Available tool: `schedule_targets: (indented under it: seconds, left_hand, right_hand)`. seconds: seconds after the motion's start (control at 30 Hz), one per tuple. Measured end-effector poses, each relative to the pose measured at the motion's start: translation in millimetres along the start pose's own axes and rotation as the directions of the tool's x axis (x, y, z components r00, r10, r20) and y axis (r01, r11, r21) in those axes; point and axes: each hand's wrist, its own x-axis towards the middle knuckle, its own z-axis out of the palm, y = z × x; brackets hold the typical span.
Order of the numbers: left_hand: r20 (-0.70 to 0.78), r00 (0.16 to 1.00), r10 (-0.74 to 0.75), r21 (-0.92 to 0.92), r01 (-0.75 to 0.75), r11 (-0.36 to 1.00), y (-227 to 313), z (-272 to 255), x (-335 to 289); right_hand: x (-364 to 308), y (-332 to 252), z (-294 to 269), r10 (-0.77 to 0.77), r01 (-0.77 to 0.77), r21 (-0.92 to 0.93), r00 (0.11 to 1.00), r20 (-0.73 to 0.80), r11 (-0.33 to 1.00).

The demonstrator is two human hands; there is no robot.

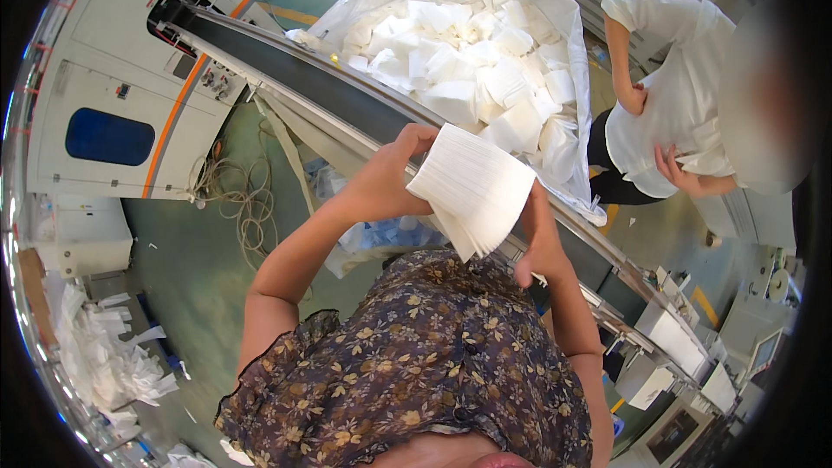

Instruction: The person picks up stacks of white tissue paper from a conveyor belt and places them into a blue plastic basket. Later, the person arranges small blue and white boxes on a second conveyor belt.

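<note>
I hold a thick stack of white sheets [477, 180] above the conveyor, its layered edges facing up and its lower corner fanned out. My left hand [394, 178] clasps the stack's left side, thumb at the upper corner. My right hand [542, 238] is at the right side, with its fingers against the edge and partly hidden behind the stack. Its thumb stands off, lower down. Just beyond my hands lies a large white bag [582, 95], heaped with loose white stacks and sheets [451, 100].
A dark conveyor belt [295, 69] runs diagonally beneath my hands from a white machine cabinet [104, 78]. At the right stands another person [676, 95] in a white top. Coiled cables [234, 191] lie on the green floor, and white scraps [113, 351] pile up at lower left.
</note>
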Motion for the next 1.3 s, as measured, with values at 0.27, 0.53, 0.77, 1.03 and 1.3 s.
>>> schedule_targets:
  seconds: [0.27,0.53,0.77,1.03,1.3]
  left_hand:
    - [-0.005,0.961,-0.275,-0.177,0.270,0.946,2.8,27.5,24.8]
    - [0.286,0.896,-0.338,-0.821,0.412,0.397,-11.3,8.1,39.2]
    - [0.181,0.913,-0.365,-0.797,0.354,0.490,1.4,19.7,40.1]
    - [-0.108,0.971,0.215,0.329,-0.169,0.929,29.9,53.6,40.2]
    - [0.042,0.989,0.138,0.535,-0.139,0.833,25.7,72.5,62.1]
  right_hand:
    - [25.1,12.2,14.3,0.199,-0.249,-0.080,0.898,-0.393,0.965]
    - [28.4,7.0,-10.0,0.586,-0.275,0.865,0.810,-0.026,0.419]
    - [22.7,12.3,-9.5,0.584,-0.242,0.932,0.811,0.042,0.269]
    - [22.3,16.6,16.3,0.568,0.009,0.998,0.823,0.026,-0.059]
    - [17.6,13.4,23.1,0.593,0.053,0.993,0.798,-0.103,0.102]
